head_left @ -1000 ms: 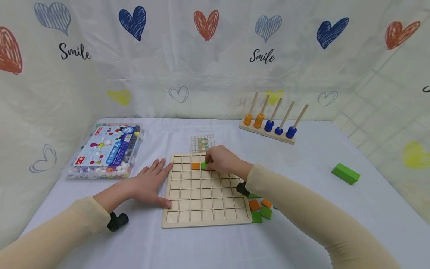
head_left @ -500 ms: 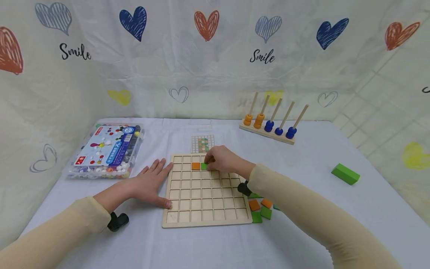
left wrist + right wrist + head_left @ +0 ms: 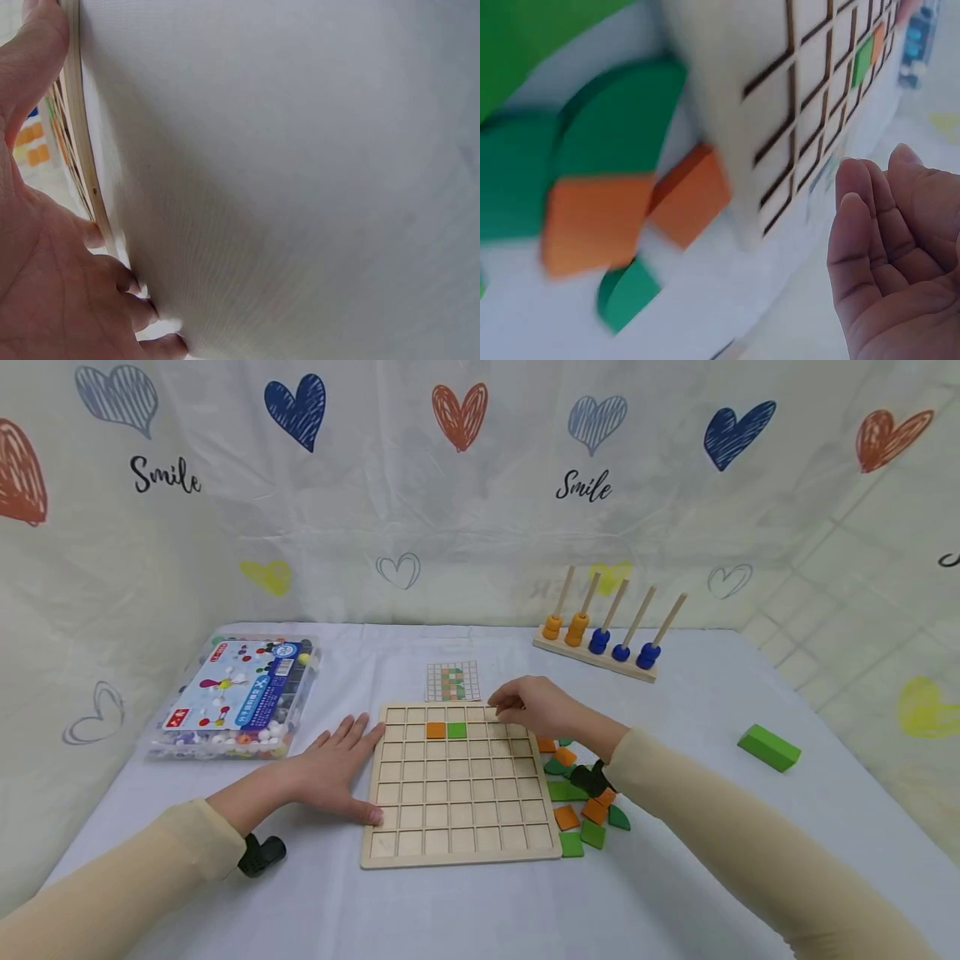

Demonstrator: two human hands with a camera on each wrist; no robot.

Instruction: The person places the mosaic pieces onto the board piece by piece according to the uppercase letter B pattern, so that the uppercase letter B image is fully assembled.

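A wooden grid board lies flat on the table. An orange square tile and a green square tile sit side by side in its second row. My left hand is spread with straight fingers, thumb and fingertips touching the board's left edge. Over the board's far right corner hovers my right hand. In the right wrist view its loosely bent fingers hold nothing. Beside the board's right edge lie several loose orange and green pieces, among them a green quarter-round piece; the right wrist partly hides them.
A small printed grid card lies behind the board. At the left stands a clear plastic box of coloured balls. A peg abacus with orange and blue beads is at the back right, and a green block lies far right.
My right hand has let go of the green tile and moved right, uncovering that tile and more loose pieces. The left hand has stayed in place.
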